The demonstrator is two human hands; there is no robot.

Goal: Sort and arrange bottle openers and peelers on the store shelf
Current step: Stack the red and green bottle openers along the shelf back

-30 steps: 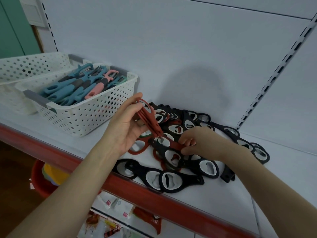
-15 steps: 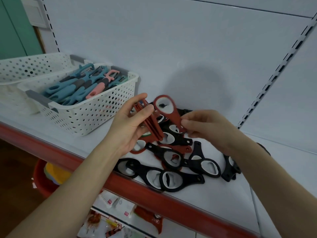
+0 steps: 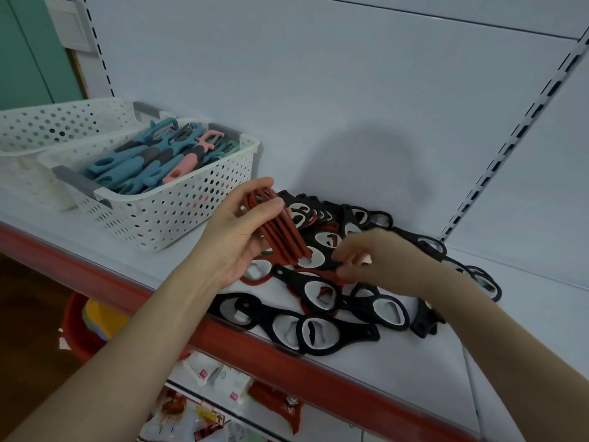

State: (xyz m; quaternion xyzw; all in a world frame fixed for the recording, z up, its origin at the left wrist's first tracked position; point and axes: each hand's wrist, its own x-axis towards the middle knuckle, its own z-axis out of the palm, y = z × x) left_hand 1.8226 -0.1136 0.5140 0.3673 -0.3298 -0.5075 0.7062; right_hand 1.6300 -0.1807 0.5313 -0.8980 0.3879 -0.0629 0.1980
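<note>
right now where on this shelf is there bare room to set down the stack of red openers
Bare shelf right of the opener pile, toward the slotted upright; also a strip between the peeler basket and the red front edge. Crowded: the pile itself and the basket, full of peelers.
</note>
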